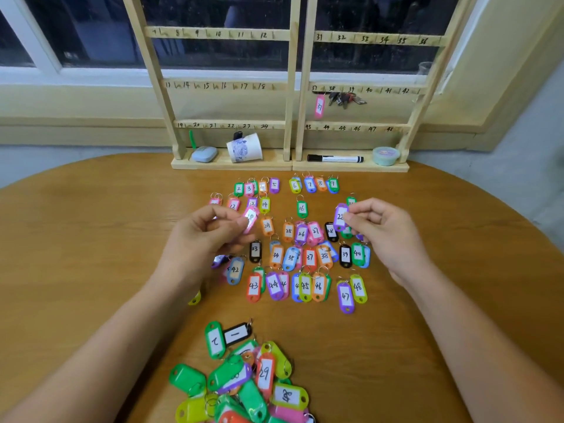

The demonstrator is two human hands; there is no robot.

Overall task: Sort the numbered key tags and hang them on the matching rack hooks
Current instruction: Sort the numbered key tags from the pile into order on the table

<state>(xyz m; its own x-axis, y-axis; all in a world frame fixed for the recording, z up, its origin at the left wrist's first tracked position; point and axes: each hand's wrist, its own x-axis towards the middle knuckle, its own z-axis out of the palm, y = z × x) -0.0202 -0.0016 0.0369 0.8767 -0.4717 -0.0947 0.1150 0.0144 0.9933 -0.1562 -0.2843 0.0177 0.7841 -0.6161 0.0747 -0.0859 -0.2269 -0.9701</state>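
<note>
Both hands loaded.
We find left hand (210,230) pinching pink tag (251,218), right hand (387,230) purple tag (340,216); crowded rows (309,257) may cause misplacement.

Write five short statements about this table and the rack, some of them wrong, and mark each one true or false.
1. The left hand pinches a pink tag. True.
2. The right hand holds nothing. False: it pinches a purple tag.
3. A pink tag numbered 37 hangs on the rack. True.
4. The black marker stands in the paper cup. False: it lies flat on the rack's base, apart from the cup.
5. The unsorted pile of tags lies right against the rack's base. False: it lies far from the rack, closest to the person.
</note>
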